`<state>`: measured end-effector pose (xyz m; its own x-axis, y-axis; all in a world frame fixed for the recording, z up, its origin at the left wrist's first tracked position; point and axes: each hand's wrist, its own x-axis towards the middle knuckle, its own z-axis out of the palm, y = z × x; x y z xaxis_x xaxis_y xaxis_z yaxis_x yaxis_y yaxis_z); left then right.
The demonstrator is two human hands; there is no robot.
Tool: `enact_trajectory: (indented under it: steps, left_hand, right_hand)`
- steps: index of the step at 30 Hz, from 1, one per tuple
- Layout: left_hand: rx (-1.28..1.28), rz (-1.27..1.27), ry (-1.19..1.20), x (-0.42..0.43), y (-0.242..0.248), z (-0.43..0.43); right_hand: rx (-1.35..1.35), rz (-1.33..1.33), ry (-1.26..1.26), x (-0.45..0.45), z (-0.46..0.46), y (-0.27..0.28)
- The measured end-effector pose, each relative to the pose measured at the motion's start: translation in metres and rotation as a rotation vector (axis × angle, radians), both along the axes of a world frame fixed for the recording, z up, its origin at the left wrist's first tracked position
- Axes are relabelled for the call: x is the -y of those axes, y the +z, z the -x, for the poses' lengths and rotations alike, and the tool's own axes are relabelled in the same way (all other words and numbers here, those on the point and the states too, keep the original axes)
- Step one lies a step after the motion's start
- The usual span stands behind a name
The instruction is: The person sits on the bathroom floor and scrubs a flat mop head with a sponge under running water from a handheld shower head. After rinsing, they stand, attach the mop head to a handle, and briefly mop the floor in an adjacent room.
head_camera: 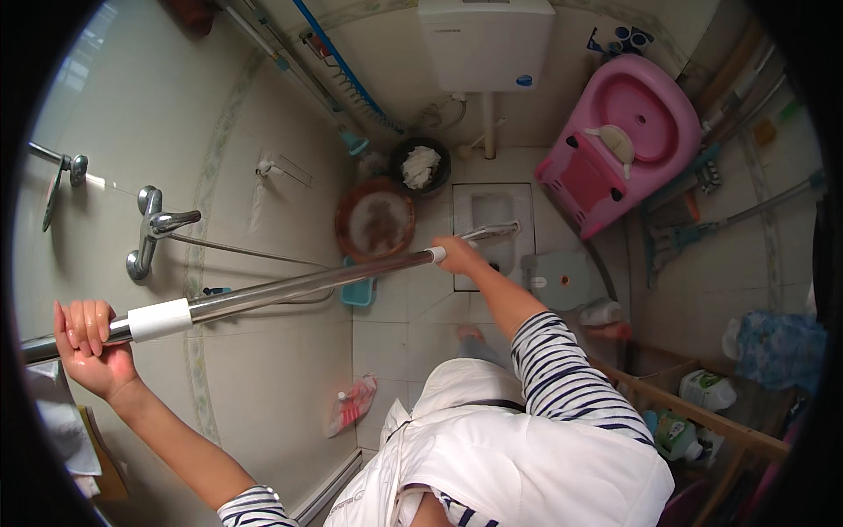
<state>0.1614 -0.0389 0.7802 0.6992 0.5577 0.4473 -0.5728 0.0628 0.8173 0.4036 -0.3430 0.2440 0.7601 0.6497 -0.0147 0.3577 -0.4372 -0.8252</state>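
Note:
A long steel telescopic pole [283, 283] with white plastic sleeves runs slantwise across the view. At the left, my left hand [92, 336] is wrapped around the pole beside the wider white sleeve. My right hand [458, 255] grips it near the small white collar, above the squat toilet [492, 211]. Beyond my right hand a flat light-coloured head [490, 230] shows over the toilet; whether it joins the pole is hard to tell. A chrome mixer tap [158, 227] is on the tiled wall above the pole, its hose passing behind the pole.
A brown basin [346, 227] of cloudy water and a black bin [444, 174] stand by the wall. A pink baby bath [688, 112] leans at the upper right. Mops hang on the left wall. A wooden rack [724, 425] with bottles is at the lower right.

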Motion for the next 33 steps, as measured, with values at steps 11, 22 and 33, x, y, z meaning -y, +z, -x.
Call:
enact_trajectory:
  steps: [11, 22, 33]
  left_hand:
    - [0.013, 0.093, 0.334, 0.066, -0.101, 0.028]
    - [0.092, 0.130, 0.700, 0.030, -0.074, 0.171]
    - [-0.040, 0.120, 0.662, -0.013, -0.139, 0.175]
  right_hand:
    - [0.388, -0.396, 0.268, -0.146, 0.148, 0.256]
    - [0.199, -0.345, 0.874, -0.227, 0.215, 0.309]
    - [0.272, -0.303, 0.758, -0.289, 0.216, 0.233]
